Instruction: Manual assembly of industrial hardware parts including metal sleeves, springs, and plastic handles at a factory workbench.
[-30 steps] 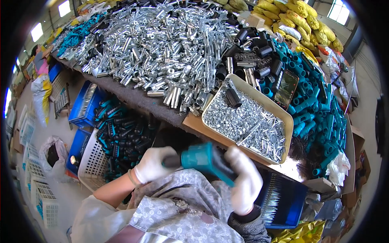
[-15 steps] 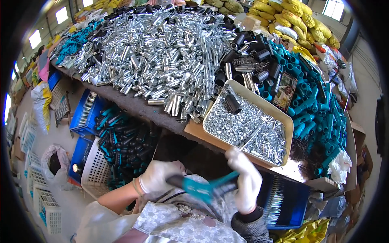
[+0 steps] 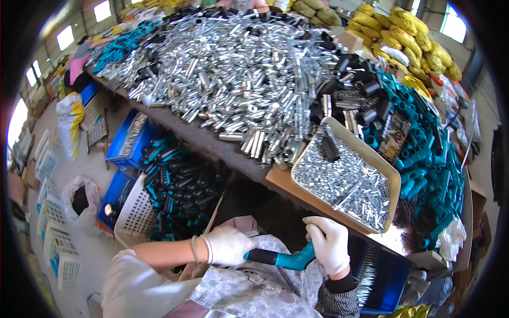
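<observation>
In front of my apron, a curved teal plastic handle with a black grip end [image 3: 289,261] lies level between my two white-gloved hands. My left hand [image 3: 230,245] is closed at its black end. Around the teal end, my right hand [image 3: 328,245] is closed, with the fingers curled and the knuckles up; whether it pinches a small part as well is hidden. Just beyond the right hand stands a cream tray [image 3: 391,177] of small metal pins and bits, with a black cylindrical piece [image 3: 330,148] lying in it.
A large heap of shiny metal sleeves and rods [image 3: 222,79] covers the table. Teal housings [image 3: 435,159] pile up at the right. Below left, a white basket [image 3: 139,212] holds black-and-teal handles beside blue crates [image 3: 127,139]. Another person [image 3: 79,63] stands at far left.
The handle was tilted and blurred by motion; now it is steadier, its teal end held in my right hand. My left hand has shifted slightly right and down. The whole view has shifted.
</observation>
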Action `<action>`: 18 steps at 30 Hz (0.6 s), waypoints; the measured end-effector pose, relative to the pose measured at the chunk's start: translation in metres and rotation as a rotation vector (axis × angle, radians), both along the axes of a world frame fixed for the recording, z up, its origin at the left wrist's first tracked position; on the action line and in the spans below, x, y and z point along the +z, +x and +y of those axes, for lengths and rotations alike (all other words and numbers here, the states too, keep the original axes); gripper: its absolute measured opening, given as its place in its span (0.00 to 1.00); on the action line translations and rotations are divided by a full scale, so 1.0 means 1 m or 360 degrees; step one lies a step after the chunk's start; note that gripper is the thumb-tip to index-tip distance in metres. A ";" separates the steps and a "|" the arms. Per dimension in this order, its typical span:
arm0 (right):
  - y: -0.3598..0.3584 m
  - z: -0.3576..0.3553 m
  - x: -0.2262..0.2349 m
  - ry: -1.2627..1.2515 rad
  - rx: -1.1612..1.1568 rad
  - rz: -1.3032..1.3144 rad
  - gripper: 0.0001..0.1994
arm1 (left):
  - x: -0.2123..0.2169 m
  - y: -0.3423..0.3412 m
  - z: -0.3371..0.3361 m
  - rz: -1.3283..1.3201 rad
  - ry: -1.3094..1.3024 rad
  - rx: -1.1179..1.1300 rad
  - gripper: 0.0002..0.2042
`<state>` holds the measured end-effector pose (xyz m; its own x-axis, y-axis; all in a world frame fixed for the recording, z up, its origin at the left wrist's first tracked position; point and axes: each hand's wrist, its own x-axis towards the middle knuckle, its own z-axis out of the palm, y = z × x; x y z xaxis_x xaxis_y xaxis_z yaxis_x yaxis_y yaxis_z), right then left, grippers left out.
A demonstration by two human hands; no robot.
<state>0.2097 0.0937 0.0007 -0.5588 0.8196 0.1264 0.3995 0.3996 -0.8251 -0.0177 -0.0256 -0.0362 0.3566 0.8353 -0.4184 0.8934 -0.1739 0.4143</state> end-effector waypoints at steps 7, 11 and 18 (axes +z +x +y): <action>-0.021 -0.026 -0.059 -0.1322 0.0875 0.0469 0.34 | 0.052 -0.039 0.057 -0.0547 0.1362 -0.0197 0.10; -0.020 -0.022 -0.045 -0.1510 0.0560 0.0656 0.26 | 0.051 -0.125 0.095 -0.0056 0.1582 0.1108 0.11; -0.015 -0.028 -0.036 -0.1453 0.0488 0.0708 0.22 | 0.020 -0.200 0.108 0.0038 0.1347 0.1695 0.14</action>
<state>0.1947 0.0656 -0.0351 -0.8126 0.5389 -0.2221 -0.0249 -0.4128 -0.9105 -0.2174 0.0820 -0.0164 -0.6168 0.7007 0.3586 0.7586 0.4075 0.5084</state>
